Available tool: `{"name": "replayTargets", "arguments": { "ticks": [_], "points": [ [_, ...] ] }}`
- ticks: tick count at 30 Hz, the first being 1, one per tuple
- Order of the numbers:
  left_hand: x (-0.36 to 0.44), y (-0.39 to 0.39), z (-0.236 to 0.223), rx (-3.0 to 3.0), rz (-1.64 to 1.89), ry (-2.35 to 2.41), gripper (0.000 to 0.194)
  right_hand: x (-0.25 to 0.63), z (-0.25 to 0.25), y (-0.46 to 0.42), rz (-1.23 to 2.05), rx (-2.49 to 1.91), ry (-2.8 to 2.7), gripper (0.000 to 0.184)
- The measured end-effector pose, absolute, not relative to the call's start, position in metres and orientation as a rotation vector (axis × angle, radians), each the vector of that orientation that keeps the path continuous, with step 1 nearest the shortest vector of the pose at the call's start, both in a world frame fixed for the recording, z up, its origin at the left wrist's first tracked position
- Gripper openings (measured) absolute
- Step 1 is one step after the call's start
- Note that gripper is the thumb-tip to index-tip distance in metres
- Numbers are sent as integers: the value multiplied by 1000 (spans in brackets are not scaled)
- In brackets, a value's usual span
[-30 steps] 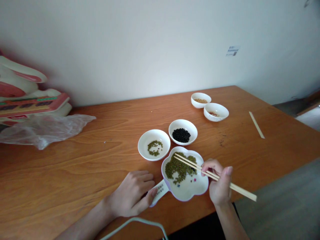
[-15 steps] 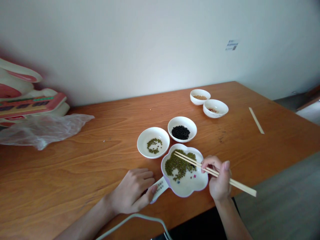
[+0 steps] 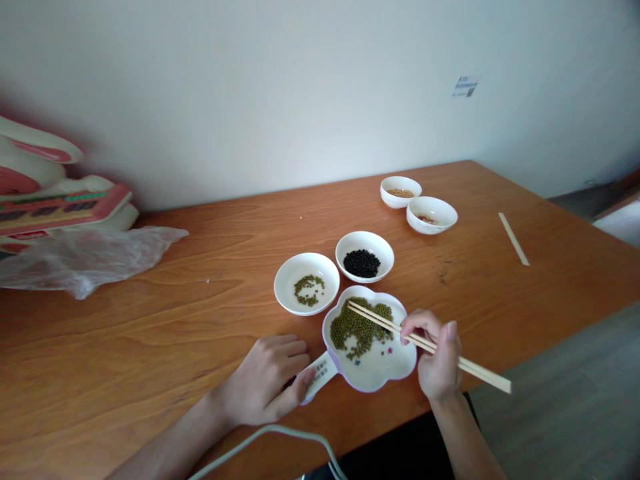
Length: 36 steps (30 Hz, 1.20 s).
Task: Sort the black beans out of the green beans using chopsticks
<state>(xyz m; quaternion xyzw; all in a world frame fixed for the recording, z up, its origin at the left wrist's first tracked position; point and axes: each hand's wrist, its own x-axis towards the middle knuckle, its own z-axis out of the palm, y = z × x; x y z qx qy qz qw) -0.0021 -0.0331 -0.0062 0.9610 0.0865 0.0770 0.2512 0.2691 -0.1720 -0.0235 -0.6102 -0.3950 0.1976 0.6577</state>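
Note:
A pair of pale wooden chopsticks (image 3: 480, 375) is gripped in my right hand (image 3: 440, 357). Their tips rest among green mung beans (image 3: 357, 330) in a white flower-shaped dish (image 3: 373, 377) with a lilac rim. My left hand (image 3: 270, 380) is closed around the end of the dish's handle (image 3: 323, 375), the thumb lying on top. Just behind the dish stand two white bowls. The left bowl (image 3: 285, 300) has a few mung beans in it, and the right bowl (image 3: 383, 245) contains black beans (image 3: 362, 263). Whether a bean sits between the chopstick tips I cannot tell.
Farther back are a white bowl of yellowish grains (image 3: 400, 183) and one with reddish bits (image 3: 445, 213). A paper strip (image 3: 514, 239) lies at the right. On the left, a clear plastic bag (image 3: 100, 257) lies before a rabbit-shaped toy (image 3: 65, 193). A cable (image 3: 280, 430) crosses the front.
Almost nothing differs. The chopstick tips have shifted very slightly to the left within the mung beans, and the left hand stays on the handle.

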Motion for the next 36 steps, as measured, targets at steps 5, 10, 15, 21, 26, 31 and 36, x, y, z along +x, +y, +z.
{"name": "replayTargets", "arguments": {
  "ticks": [5,10,15,21,26,31,36],
  "points": [
    [-3,-33,-7,2624,210,217,31,270,-24,-172,445,-1390,-892,76],
    [-3,-32,-6,2619,223,212,31,269,-23,-172,456,-1391,-889,77],
    [-2,-32,-5,2615,231,219,33,269,-22,-172,476,-1371,-907,78],
    [-2,-32,-4,2620,255,216,33,270,-24,-171,475,-1372,-904,79],
    [-2,-32,-4,2623,221,218,32,269,-22,-171,458,-1365,-883,78],
    [-1,-33,-3,2616,246,216,33,268,-18,-170,441,-1347,-858,78],
    [-3,-33,-5,2624,243,207,32,266,-17,-170,414,-1283,-834,75]
  ]
}}
